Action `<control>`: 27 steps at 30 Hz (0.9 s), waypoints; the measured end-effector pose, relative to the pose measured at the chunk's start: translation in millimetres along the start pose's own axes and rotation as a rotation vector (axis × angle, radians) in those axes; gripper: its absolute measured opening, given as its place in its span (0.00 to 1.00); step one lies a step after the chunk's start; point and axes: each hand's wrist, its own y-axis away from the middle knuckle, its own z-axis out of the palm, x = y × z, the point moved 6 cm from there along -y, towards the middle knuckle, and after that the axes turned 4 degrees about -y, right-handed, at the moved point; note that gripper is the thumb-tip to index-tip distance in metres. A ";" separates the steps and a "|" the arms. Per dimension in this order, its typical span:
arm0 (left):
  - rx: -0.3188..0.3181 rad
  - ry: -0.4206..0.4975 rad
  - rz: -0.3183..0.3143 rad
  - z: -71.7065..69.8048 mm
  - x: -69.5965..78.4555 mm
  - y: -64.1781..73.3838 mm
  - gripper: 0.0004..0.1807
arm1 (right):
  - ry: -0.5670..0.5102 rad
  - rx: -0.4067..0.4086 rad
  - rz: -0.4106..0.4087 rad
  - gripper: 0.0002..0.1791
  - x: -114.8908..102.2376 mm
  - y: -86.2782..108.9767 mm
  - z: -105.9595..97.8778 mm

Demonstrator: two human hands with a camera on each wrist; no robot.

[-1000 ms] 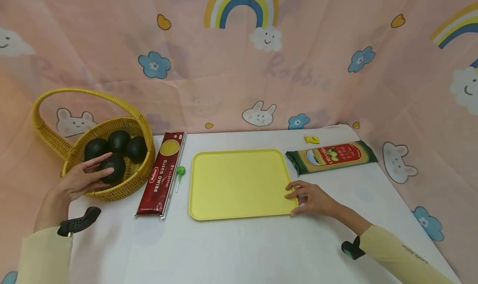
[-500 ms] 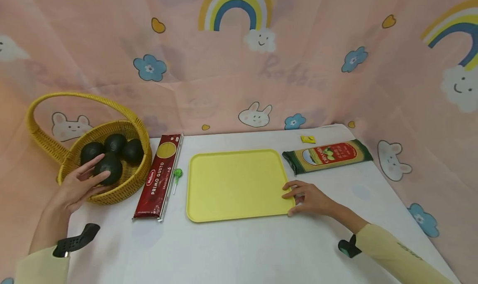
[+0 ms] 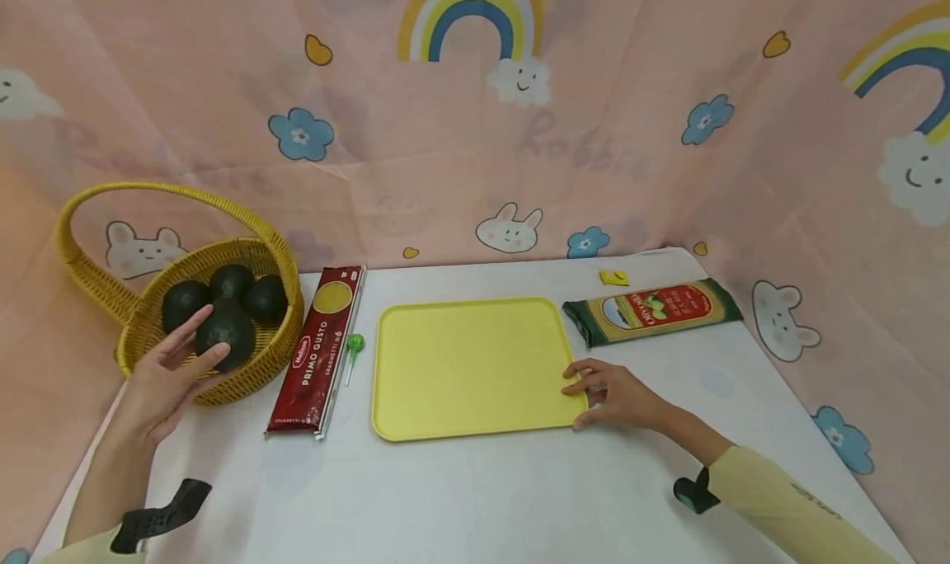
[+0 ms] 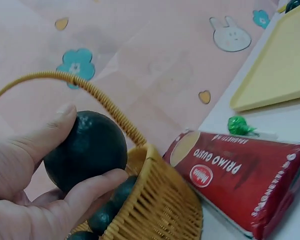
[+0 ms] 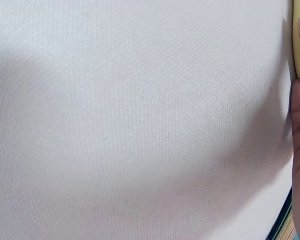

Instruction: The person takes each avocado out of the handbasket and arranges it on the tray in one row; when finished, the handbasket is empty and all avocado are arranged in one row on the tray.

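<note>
The left hand (image 3: pixel 166 383), at eight o'clock, grips with curved fingers (image 4: pixel 92 192). The right hand (image 3: pixel 622 395) pinches at four o'clock.

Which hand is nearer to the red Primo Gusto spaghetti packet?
Left. The left hand holds an avocado at the wicker basket, left of the packet; the right hand is across the yellow tray, gripping its right edge.

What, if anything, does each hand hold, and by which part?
Left hand: a dark round fruit, by its sides. Right hand: the yellow tray, by its right edge, near the front corner.
</note>
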 end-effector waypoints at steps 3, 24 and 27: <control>0.005 -0.016 0.044 8.4 1.1 8.7 0.37 | 0.000 -0.005 0.001 0.23 -0.7 -0.5 0.3; -0.135 -0.104 0.040 130.0 -26.0 -1.5 0.35 | -0.026 -0.003 0.033 0.23 3.0 0.3 1.2; -0.149 -0.060 0.036 143.0 -33.2 -12.8 0.36 | -0.021 -0.003 0.035 0.23 3.6 0.3 1.4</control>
